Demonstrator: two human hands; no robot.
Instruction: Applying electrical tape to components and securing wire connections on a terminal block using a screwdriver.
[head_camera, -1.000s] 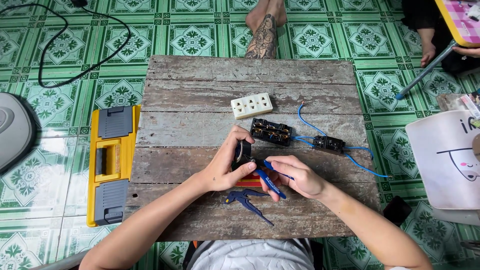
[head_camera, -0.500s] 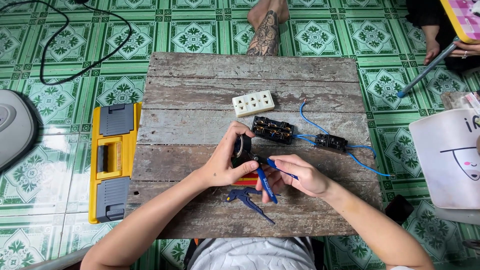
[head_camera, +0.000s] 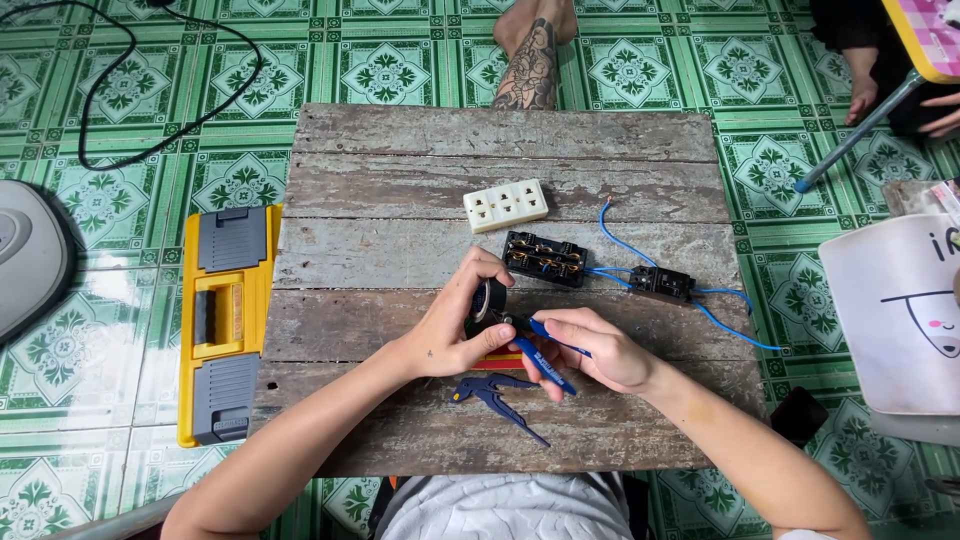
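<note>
Item: roll of black tape (head_camera: 489, 303), at the middle of the wooden board (head_camera: 400, 190), pinched between our left hand (head_camera: 455, 325) thumb and fingers. Our right hand (head_camera: 598, 350) fingers pinch blue-handled pliers (head_camera: 545, 362) just beside it. Nearby: white socket (head_camera: 506, 205), black socket base (head_camera: 544, 258).
</note>
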